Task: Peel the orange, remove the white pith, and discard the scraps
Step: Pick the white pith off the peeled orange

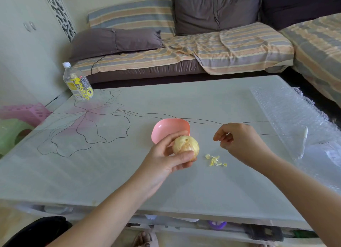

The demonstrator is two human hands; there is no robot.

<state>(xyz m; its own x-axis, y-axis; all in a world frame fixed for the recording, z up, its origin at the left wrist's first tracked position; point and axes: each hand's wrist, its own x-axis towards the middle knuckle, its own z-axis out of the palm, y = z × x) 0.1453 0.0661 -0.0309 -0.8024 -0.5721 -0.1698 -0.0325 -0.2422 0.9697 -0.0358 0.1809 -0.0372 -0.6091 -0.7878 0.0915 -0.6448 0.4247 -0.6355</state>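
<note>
While the left hand (166,155) curls its grip round the peeled orange (185,145) just above the desk (110,173), held up for picking, the right hand (239,141) hangs near the scrap pile (215,161), grip pinching what looks like a pith shred (220,145).

The pale glass-topped table (129,173) carries a line-drawn flower (88,125) printed toward 9 o'clock. A plastic bottle (78,82) stands at its 10 o'clock corner, and a pink bowl (166,127) sits near the middle. Small pith scraps (215,160) lie at the bowl's 5 o'clock, apart from it, and bubble wrap (287,117) covers the 3 o'clock side.
</note>
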